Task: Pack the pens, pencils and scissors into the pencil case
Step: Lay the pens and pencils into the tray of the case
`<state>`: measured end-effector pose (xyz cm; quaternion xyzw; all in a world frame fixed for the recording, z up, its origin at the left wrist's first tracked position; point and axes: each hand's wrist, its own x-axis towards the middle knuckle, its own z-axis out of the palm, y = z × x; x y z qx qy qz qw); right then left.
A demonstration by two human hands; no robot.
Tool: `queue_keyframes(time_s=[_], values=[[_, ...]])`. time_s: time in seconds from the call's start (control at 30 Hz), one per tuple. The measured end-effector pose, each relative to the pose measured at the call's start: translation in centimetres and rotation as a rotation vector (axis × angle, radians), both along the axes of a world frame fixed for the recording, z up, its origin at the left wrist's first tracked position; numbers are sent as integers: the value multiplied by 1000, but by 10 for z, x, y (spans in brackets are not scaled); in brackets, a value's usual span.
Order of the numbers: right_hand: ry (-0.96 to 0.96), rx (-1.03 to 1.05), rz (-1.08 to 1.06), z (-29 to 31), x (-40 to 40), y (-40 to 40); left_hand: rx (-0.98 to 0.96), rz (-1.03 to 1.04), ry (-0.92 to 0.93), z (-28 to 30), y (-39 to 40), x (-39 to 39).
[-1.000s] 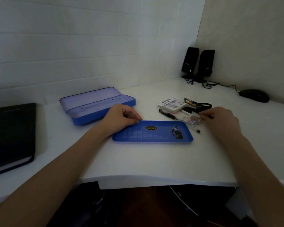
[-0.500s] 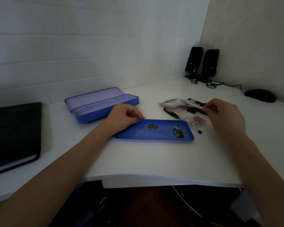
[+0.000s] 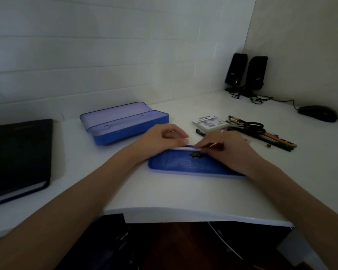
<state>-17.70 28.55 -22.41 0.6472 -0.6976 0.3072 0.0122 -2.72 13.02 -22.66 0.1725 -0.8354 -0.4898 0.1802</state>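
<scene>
Tray change: I see a thin white stick [image 3: 183, 148] now lying along the far rim of the blue tray [image 3: 183, 164], which was bare half a second ago; one item is in, by my reading.
Right hand [image 3: 222, 147]: it has come back from the pile; grip pinching the stick's end over the tray.
Left hand [image 3: 162, 139]: loosely curled, fingertips at the stick's other end; I cannot tell if it holds.
Pencil case [image 3: 125, 123]: open, behind the left hand.
Pens, pencils [image 3: 277, 140], scissors [image 3: 252, 126]: unpacked on the table [image 3: 164, 191], right of the tray.
</scene>
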Motion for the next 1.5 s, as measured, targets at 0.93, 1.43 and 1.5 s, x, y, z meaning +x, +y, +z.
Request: queue_keyframes(time_s=[0.93, 1.43, 1.5], values=[[32, -48, -514, -1, -82, -3, -66, 12, 42, -4, -8, -3], [31, 46, -959, -5, -114, 18, -120, 45, 61, -5, -7, -4], [-49, 149, -1013, -9, -119, 22, -130, 43, 56, -6, -8, -5]])
